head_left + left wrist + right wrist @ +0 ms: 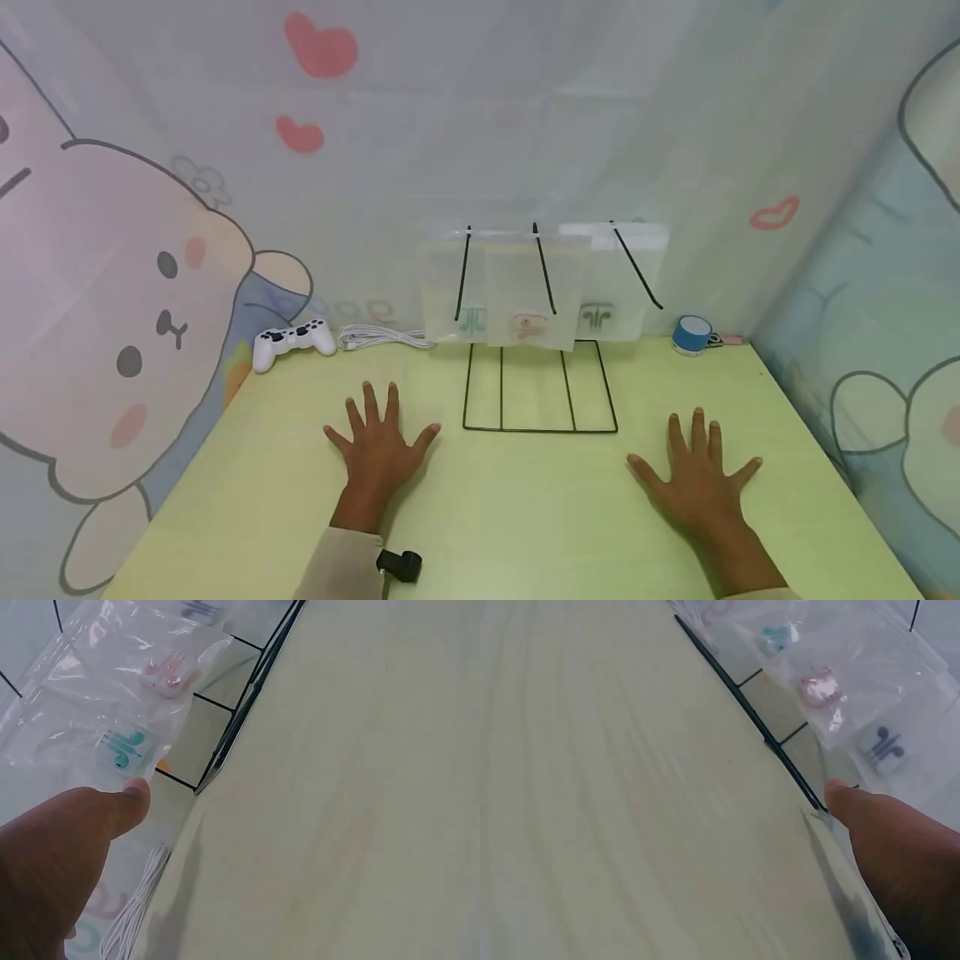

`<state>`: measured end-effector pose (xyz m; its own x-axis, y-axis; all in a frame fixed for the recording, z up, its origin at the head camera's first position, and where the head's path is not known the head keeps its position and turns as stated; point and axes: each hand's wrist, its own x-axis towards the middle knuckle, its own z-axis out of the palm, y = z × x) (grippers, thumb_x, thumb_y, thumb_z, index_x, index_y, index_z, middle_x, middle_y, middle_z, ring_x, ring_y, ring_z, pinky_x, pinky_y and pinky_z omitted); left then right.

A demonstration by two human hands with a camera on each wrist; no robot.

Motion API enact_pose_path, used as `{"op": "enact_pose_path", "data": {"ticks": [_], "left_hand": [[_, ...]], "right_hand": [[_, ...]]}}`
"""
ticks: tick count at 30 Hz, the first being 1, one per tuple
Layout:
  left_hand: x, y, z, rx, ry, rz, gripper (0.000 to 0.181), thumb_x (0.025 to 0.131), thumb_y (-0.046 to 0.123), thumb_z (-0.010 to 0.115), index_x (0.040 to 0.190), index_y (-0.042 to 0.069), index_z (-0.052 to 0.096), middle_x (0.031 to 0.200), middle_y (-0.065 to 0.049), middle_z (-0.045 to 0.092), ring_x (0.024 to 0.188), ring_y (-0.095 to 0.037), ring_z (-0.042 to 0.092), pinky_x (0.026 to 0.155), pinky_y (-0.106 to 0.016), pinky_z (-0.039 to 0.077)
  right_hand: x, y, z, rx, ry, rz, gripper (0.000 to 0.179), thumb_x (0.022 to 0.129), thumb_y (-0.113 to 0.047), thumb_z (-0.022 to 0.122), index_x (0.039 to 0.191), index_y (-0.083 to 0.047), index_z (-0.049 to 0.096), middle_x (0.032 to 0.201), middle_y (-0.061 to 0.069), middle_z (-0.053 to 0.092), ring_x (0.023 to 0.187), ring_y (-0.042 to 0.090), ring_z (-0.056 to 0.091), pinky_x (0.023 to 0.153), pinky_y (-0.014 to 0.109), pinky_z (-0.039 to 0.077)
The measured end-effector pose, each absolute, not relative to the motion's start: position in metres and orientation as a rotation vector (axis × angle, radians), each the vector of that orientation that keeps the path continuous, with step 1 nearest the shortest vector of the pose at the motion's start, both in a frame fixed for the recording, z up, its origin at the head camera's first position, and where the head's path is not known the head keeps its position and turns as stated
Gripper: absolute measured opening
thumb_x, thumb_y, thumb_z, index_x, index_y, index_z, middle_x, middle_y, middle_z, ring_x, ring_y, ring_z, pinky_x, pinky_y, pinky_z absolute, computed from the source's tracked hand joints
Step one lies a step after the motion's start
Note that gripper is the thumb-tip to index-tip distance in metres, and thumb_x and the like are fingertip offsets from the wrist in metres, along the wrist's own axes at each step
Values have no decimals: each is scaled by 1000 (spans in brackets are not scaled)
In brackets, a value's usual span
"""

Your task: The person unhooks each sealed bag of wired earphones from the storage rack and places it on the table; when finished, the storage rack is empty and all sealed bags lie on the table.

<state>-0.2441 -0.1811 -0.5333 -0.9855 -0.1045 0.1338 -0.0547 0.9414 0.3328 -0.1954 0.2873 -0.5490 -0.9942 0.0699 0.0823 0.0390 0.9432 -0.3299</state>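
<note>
My left hand (pixel 377 450) rests on the table with its fingers spread wide, holding nothing. To the right, my right hand (pixel 697 483) lies in the same way, fingers splayed. Between and beyond the hands stands a black wire rack (pixel 540 431). From its hooks hang three clear plastic bags: one with teal earphones (pixel 124 748), a middle one with pink earphones (pixel 821 688), and one with dark grey earphones (pixel 597 316) on the right. In the left wrist view the thumb overlaps the lower edge of the teal earphones' bag.
A white game controller (pixel 294 340) and a bundled white cable (pixel 382 336) lie along the back left edge. At the back right sits a small blue-and-white cylinder (pixel 691 335), with a small pink item (pixel 731 340) beside it. A printed curtain (pixel 480 125) closes off the back and sides.
</note>
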Motion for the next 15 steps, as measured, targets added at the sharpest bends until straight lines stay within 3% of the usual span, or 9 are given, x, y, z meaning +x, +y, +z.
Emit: {"op": "enact_pose_path", "data": {"ticks": [7, 15], "left_hand": [[-263, -180, -525, 39, -2868, -561, 107, 97, 77, 60, 177, 18, 20, 184, -25, 7, 167, -57, 14, 118, -94, 7], [-290, -183, -533, -276, -2692, -862, 92, 99, 51, 75, 174, 17, 32, 182, -27, 12, 166, -56, 19, 121, -88, 20]], "right_hand": [[-220, 269, -550, 81, -2935, 514, 107, 102, -82, 47, 175, -7, 22, 183, 27, 5, 169, 55, 6, 108, 98, -10], [-242, 264, -554, 150, -2939, 594, 101, 104, -77, 47, 175, -10, 23, 183, 26, 5, 169, 53, 6, 110, 97, -9]]}}
